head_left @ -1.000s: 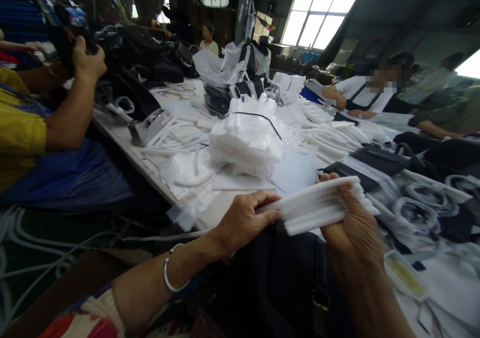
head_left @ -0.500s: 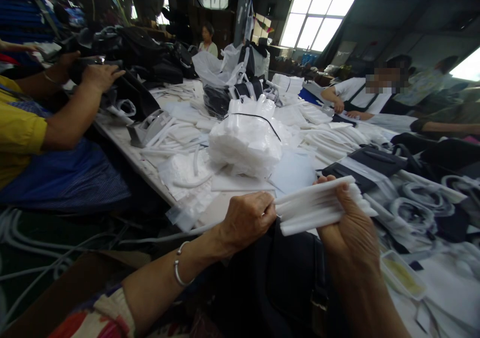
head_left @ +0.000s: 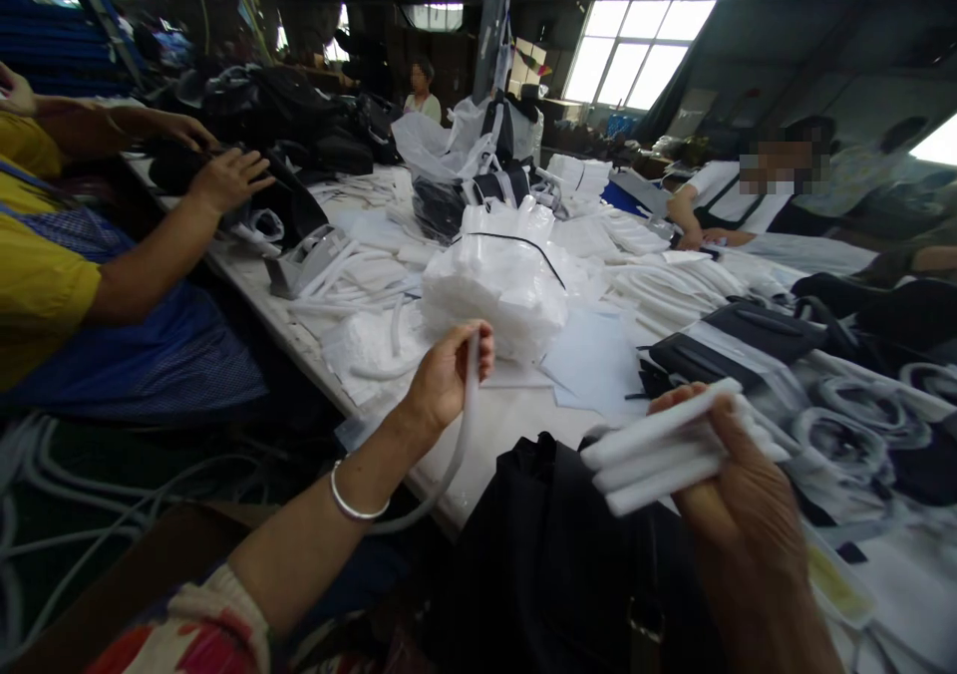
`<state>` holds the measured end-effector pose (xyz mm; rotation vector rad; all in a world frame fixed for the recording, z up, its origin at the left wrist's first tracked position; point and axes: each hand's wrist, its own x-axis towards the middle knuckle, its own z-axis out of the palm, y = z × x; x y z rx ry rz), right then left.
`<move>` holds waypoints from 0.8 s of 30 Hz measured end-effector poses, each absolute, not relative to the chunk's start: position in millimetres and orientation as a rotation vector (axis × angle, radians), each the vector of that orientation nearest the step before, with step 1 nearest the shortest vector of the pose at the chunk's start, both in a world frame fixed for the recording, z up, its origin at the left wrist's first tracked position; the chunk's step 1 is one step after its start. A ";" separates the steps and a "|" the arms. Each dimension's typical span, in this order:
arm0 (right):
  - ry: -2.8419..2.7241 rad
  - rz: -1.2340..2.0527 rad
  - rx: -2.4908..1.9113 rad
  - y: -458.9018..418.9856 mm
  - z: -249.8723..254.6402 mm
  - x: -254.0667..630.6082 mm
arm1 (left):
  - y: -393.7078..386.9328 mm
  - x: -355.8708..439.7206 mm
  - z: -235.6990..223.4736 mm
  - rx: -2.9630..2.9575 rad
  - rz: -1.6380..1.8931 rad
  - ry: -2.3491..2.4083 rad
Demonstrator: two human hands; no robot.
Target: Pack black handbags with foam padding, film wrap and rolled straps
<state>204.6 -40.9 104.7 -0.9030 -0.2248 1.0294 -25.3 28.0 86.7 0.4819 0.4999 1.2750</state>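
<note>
My right hand (head_left: pixel 737 500) is closed round a bundle of white foam strips (head_left: pixel 658 447), held level over a black bag (head_left: pixel 545 554) in my lap. My left hand (head_left: pixel 447 375) is closed on a single white foam strip (head_left: pixel 462 435) that hangs down in a curve toward my wrist, which wears a silver bangle. The left hand is lifted to the left of the bundle, near a plastic bag of white foam pieces (head_left: pixel 497 280) on the table.
The long white table (head_left: pixel 515 425) holds loose white strips, foam sheets, coiled tubing (head_left: pixel 837 425) and black bags (head_left: pixel 733 340). A person in yellow with a blue apron (head_left: pixel 90 285) works at left over a tape dispenser (head_left: pixel 306 260). Other people sit at the far right.
My left hand has pulled one strip out of the bundle and lifted it up and to the left. The right hand with the bundle has dropped slightly.
</note>
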 end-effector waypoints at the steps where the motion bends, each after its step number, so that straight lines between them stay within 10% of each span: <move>1: -0.275 1.063 -0.965 -43.4 106.7 198.9 | 26.7 -22.6 89.7 0.557 1.208 0.490; 24: -0.682 1.373 -0.943 -48.7 97.6 136.2 | -10.6 33.2 100.1 0.829 1.049 0.436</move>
